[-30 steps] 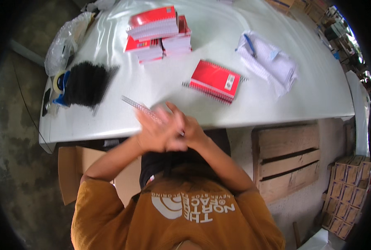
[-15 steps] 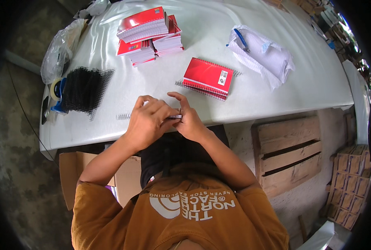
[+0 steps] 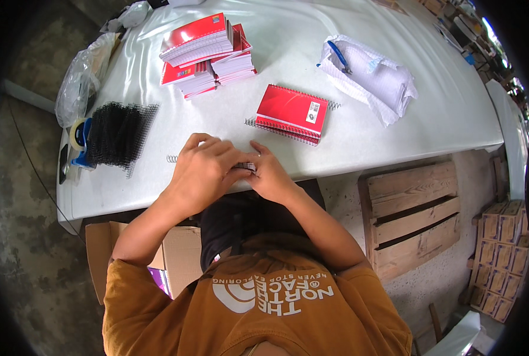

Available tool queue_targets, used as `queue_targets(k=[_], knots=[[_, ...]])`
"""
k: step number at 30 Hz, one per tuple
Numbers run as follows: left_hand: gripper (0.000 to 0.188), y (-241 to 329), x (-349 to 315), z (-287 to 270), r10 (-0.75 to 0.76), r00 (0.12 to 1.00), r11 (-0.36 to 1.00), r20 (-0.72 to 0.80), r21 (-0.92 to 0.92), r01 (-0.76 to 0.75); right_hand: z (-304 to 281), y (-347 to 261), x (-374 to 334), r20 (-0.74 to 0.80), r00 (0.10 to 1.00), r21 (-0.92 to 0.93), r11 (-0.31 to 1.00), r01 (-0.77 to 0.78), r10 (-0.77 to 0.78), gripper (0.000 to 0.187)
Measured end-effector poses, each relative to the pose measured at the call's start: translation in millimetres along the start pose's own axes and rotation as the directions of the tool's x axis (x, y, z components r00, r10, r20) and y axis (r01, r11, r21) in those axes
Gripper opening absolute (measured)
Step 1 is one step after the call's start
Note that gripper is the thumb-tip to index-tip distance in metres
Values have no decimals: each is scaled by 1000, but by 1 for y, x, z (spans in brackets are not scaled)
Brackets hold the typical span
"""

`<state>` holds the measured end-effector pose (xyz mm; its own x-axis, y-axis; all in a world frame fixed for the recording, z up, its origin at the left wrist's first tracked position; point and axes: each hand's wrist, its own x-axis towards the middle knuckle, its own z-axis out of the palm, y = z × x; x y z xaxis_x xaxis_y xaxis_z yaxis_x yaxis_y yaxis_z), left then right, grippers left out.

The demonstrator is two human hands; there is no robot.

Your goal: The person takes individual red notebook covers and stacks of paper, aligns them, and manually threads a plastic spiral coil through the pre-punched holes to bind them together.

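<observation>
Head view shows, at the centre of the frame by the near edge of the table [image 3: 407, 142], the left hand [image 3: 207, 173] pinching a small pale piece [image 3: 248, 167], with the right hand [image 3: 270, 176] meeting it, its own hold too hidden to tell. A wire coil [image 3: 172, 159] pokes out left of them, so the step looks like threading wire, as on the red notebook [image 3: 291, 111] just above centre; the next move likely calls for small, steady finger turns.
</observation>
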<state>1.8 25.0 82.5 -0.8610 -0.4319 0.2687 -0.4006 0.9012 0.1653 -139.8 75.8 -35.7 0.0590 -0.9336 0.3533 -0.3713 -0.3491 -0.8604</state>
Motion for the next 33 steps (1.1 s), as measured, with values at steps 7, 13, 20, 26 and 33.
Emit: queue_targets(k=[7, 13, 20, 26, 33], knots=[[22, 5, 7, -1, -13, 1000, 985, 16, -173, 15, 2, 7, -1, -63, 995, 25, 997, 76, -74, 26], [23, 3, 7, -3, 90, 996, 994, 11, -67, -89, -1, 1, -3, -34, 997, 9, 997, 74, -74, 19], [38, 6, 56, -18, 46, 941, 997, -334, -38, -62, -53, -8, -6, -353, 919, 45, 977, 207, -178, 35], [56, -48, 62, 95, -16, 974, 965, -227, -258, -44, -121, 14, -14, -308, 951, -412, 902, -126, -8, 38], [74, -30, 54, 100, -343, 936, 917, -81, -244, 315, -93, 21, -38, -508, 858, -405, 857, -319, 79, 62]])
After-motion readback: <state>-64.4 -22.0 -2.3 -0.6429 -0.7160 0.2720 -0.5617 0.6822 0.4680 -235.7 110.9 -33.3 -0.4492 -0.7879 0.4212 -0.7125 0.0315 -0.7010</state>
